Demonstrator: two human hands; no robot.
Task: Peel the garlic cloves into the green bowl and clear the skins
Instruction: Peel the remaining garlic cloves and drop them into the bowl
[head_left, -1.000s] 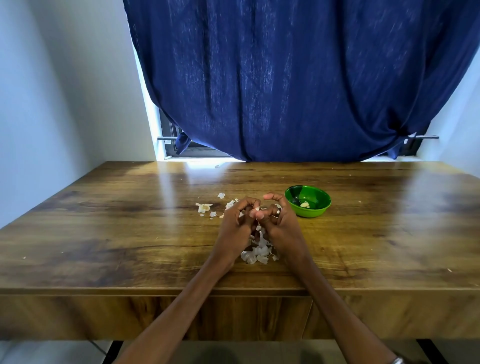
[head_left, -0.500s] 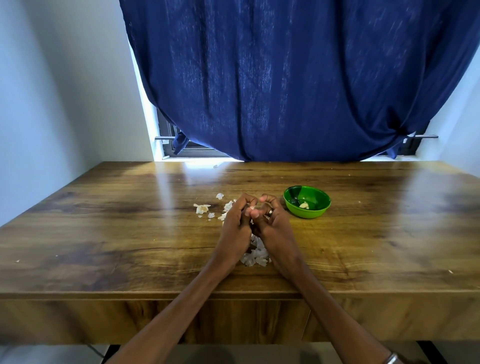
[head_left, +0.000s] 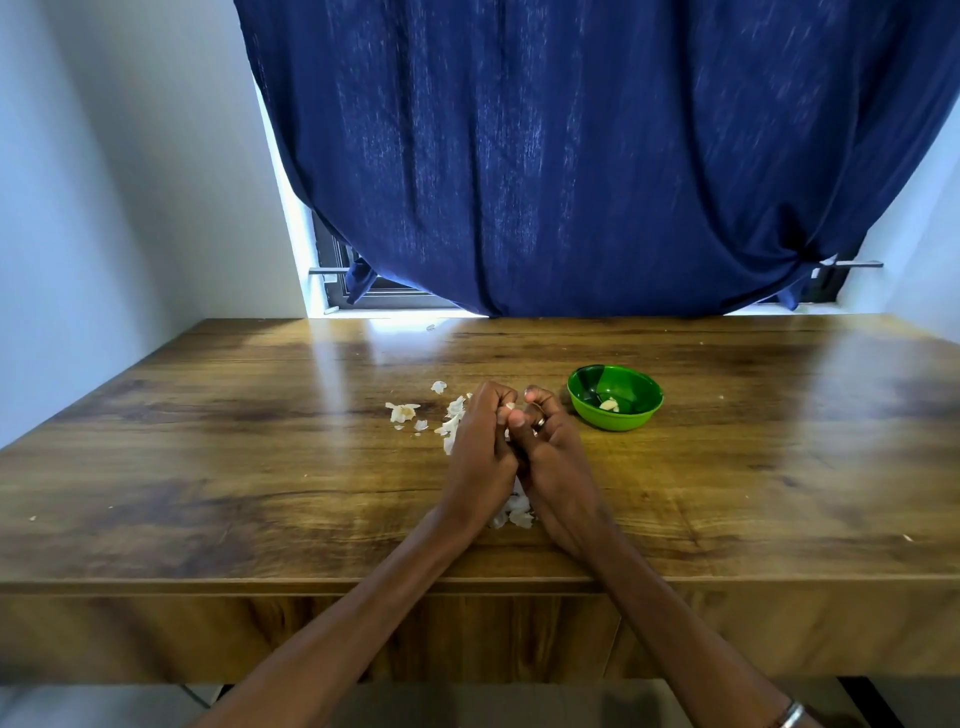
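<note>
Wooden table (head_left: 208, 467), glossy top, head view. Both hands meet at centre, just left of green bowl (head_left: 615, 397).

L hand (head_left: 480, 449): fingers curled tight inward, knuckles up, thumb side against R hand. R hand (head_left: 550, 457): fingers curled too, ring on one finger (head_left: 540, 422), thumb tip (head_left: 517, 417) pressed toward L fingertips. Small pale bit (head_left: 509, 406) visible betw. the two sets of fingertips, prob. garlic clove; most of it hidden by fingers, so can't tell how much skin is on it. Both grips closed on that bit, pinched from either side; hands touching each other along thumbs.

Green bowl: upright on table, near R hand but apart from it. One peeled clove (head_left: 609, 404) lying inside, toward near wall.

Skins: loose white heap (head_left: 514, 512) on table under and betw. wrists, partly covered by hands. More scraps (head_left: 402, 411) scattered left of L hand; strip of skin (head_left: 453, 421) touching L hand's outer edge; single flake (head_left: 439, 386) further back.

Bracelet (head_left: 790, 716) on R wrist at frame bottom. Dark blue curtain (head_left: 597, 156) behind table, window edge (head_left: 332, 280) showing at its left.
</note>
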